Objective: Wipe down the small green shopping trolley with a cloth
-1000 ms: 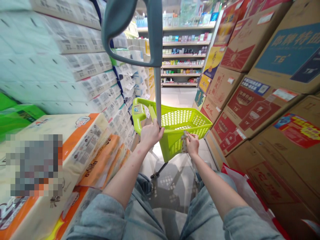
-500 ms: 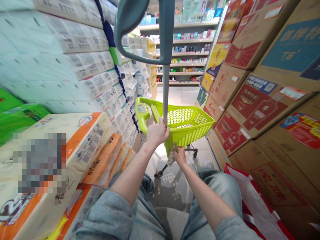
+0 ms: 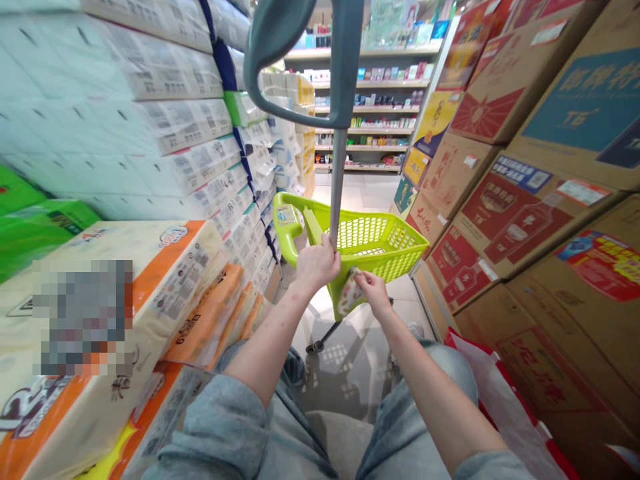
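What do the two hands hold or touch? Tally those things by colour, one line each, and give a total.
Lime green: 1, the basket
Grey: 1, the pull handle, gripped by the left hand
Pale, patterned: 1, the cloth, in the right hand at the basket's near wall
Total: 3

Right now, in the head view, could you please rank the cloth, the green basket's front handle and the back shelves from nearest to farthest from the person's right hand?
1. The cloth: held in the right hand, pressed against the green basket.
2. The front handle: on the basket's far left end.
3. The back shelves: across the end of the aisle, well beyond the basket.
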The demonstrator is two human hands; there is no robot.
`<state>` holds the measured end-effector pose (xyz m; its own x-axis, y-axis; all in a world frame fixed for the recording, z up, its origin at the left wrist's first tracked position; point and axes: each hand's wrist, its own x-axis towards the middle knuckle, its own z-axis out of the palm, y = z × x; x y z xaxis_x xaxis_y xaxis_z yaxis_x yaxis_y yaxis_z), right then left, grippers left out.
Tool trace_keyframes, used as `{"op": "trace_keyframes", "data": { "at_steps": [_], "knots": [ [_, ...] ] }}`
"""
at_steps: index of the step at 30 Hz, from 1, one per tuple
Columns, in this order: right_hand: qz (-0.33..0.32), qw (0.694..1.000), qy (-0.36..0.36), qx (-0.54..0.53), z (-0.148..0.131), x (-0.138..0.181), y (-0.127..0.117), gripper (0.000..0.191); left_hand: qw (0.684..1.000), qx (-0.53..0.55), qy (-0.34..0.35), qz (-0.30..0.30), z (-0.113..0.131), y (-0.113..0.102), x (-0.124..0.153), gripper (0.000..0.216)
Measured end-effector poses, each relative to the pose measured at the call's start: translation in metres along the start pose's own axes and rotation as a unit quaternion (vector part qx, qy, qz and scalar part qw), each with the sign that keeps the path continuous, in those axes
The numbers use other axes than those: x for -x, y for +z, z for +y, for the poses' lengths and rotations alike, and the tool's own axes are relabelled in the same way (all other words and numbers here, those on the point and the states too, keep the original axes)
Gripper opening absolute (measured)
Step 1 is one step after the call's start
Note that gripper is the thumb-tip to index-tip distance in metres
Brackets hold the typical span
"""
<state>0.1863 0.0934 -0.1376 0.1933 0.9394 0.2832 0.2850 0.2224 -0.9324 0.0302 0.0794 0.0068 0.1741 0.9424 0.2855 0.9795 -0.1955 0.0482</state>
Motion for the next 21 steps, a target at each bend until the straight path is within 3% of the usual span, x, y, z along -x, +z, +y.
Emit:
{"op": "trace_keyframes", "data": {
  "at_steps": [6,11,13,17,21],
  "knots": [
    [-0.010,0.994,-0.048,0.099,0.027,0.015,0.006,0.028,1.000,-0.005,0.002,0.008,0.001,0.000,0.001,0.038],
    [-0.030,0.985,-0.011,0.169,0.040,0.036,0.013,0.020,1.000,0.003,0.004,-0.003,-0.001,-0.001,0.001,0.037],
    [0.010,0.988,-0.030,0.154,0.028,0.039,0.012,0.023,1.000,0.005,0.007,-0.007,-0.002,-0.002,0.001,0.037],
    [0.109,0.984,-0.105,0.096,-0.023,0.035,0.017,0.024,1.000,0.002,0.012,-0.008,-0.002,-0.001,0.001,0.037],
    [0.104,0.982,-0.138,0.072,-0.047,0.033,0.030,0.019,1.000,-0.004,0.016,-0.010,-0.001,0.000,0.000,0.039]
  ]
}}
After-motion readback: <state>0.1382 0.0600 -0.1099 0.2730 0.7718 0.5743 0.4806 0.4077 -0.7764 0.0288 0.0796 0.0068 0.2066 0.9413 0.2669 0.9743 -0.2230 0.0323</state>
